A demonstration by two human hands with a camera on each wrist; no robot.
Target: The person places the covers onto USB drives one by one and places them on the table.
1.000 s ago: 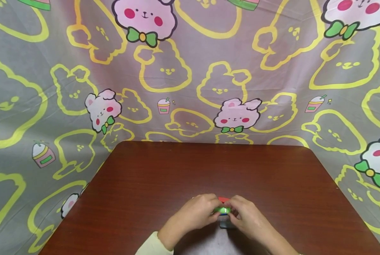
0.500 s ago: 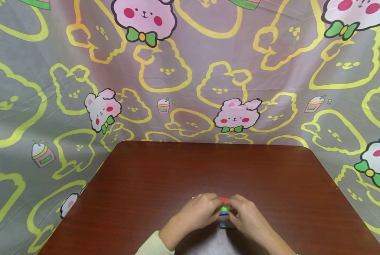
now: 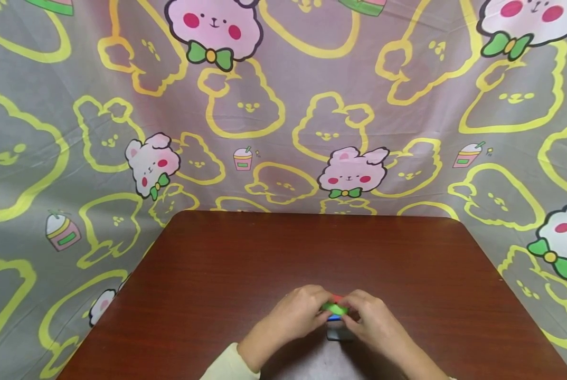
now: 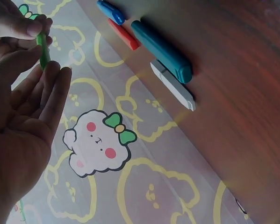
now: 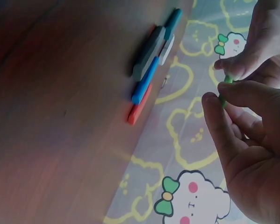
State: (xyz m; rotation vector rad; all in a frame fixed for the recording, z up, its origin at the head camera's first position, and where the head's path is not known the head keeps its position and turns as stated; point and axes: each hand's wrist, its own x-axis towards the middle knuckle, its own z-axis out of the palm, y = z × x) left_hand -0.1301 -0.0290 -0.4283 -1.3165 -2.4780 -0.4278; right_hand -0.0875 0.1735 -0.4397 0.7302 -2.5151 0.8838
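Note:
Both hands pinch a slim green stick-like piece [image 3: 336, 309] above the near part of the table; its kind cannot be made out. My left hand [image 3: 296, 315] holds one end between thumb and fingers, and my right hand [image 3: 375, 321] pinches the other. In the left wrist view the green piece [image 4: 44, 51] shows between the fingertips of the left hand [image 4: 34, 109] and the right hand [image 4: 11, 28]. The right wrist view shows only short bits of the green piece [image 5: 227, 80]; fingers cover the rest.
Near the hands lie a red stick [image 5: 140, 105], a blue stick [image 5: 145, 80], a grey block [image 5: 148, 56], a white stick [image 5: 167, 49] and a teal stick [image 5: 173, 23]. The brown table [image 3: 264, 253] reaches back to a patterned cloth [image 3: 283, 132].
The green piece has tilted between the fingers, and more of it shows. The hands have shifted very slightly; both keep their pinch.

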